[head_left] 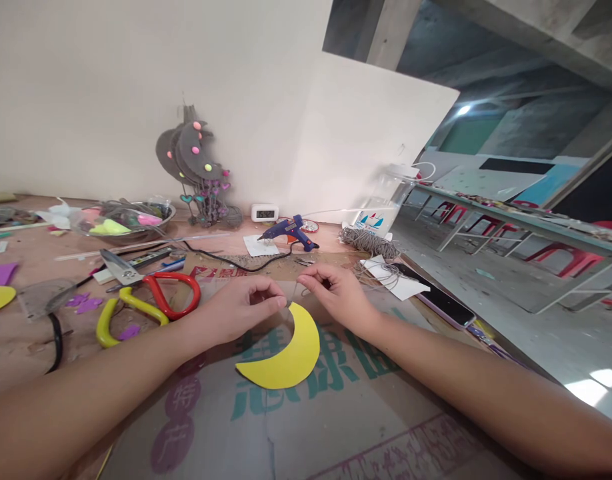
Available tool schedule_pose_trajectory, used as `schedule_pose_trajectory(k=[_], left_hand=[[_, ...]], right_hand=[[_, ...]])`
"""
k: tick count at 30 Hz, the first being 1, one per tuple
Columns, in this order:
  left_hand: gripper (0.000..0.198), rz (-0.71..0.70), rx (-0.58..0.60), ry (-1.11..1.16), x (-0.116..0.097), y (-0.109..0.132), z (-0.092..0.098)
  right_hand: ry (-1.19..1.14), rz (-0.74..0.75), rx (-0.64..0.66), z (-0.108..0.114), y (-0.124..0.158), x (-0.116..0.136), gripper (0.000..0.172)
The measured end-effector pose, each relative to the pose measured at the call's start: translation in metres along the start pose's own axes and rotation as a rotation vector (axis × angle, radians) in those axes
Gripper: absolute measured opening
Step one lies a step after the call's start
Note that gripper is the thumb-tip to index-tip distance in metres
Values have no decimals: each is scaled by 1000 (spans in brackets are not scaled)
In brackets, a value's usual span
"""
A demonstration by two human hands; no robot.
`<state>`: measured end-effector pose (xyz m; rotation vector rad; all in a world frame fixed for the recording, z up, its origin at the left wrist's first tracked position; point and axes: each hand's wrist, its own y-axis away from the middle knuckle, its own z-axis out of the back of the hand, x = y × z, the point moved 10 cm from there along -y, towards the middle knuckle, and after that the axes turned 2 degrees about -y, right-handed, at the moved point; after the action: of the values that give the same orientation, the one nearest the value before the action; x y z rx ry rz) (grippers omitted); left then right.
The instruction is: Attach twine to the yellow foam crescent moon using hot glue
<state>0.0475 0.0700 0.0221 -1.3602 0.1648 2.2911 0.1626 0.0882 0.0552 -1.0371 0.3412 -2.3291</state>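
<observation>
A yellow crescent moon cut from sheet material [299,357] hangs just over the printed cardboard, its upper tip pinched between the thumb and fingers of my left hand [243,305]. To its right, my right hand [339,293] is closed in a pinch on a thin grey string [295,292]. The string runs down to the moon's upper tip; whether it is fixed there I cannot tell. Behind both hands lies a blue glue gun [290,231] beside a white paper square [261,246]. A bundle of grey string [370,241] sits beyond my right hand.
Scissors with red and yellow handles [173,297] lie left of my left arm. A bowl of colourful bits [129,223], grey moon ornaments [193,157] and a small clock [265,213] stand along the wall. At right are a clear jug [383,200] and a phone [443,298].
</observation>
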Motion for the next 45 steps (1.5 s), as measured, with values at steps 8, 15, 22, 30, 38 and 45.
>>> schedule_pose_trajectory(k=[8, 15, 22, 30, 38, 45], left_hand=[[29, 47, -75, 13, 8, -2, 7], [30, 48, -104, 24, 11, -4, 9], [30, 73, -95, 17, 13, -3, 8], [29, 106, -90, 54, 19, -3, 7], [27, 69, -105, 8, 14, -3, 9], [28, 60, -97, 14, 11, -3, 9]], right_hand=[[22, -37, -20, 2, -4, -13, 17], [-273, -61, -28, 10, 6, 7, 28], [-428, -112, -60, 7, 2, -5, 26], [-665, -295, -464, 43, -7, -85, 15], [-501, -146, -60, 4, -2, -22, 14], [-315, -56, 242, -24, 12, 16, 38]])
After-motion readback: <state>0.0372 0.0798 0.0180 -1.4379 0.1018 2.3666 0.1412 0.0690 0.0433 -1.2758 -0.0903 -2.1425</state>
